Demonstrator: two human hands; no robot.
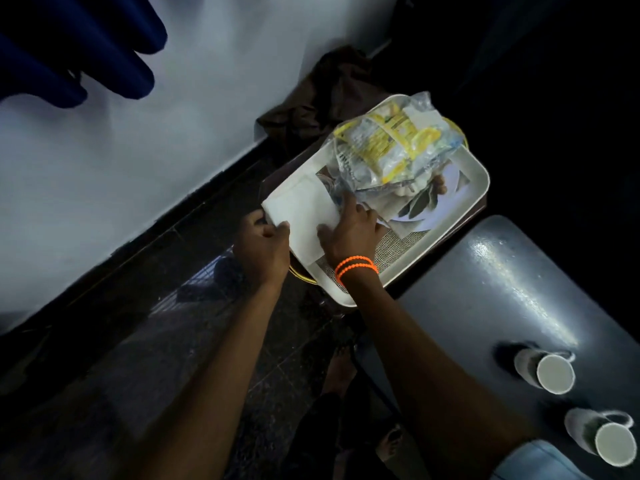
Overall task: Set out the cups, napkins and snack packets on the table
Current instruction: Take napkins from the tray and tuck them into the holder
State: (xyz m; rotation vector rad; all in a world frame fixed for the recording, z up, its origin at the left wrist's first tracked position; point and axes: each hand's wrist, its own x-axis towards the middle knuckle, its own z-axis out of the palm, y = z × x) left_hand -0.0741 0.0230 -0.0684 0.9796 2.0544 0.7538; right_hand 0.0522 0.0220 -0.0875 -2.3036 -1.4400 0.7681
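Note:
A white napkin stack lies on the near left part of a white tray. My left hand grips the stack's left corner at the tray's edge. My right hand, with orange bands on the wrist, rests on the stack's right side, fingers spread over it. Clear snack packets with yellow print are piled on the tray's far part. Two white cups, one farther away and one closer to me, stand on the dark table at the lower right.
The tray sits on a low stand beside the table. A brown cloth lies against the pale wall. A blue curtain hangs at the upper left. Dark tiled floor spreads below, with bare feet on it.

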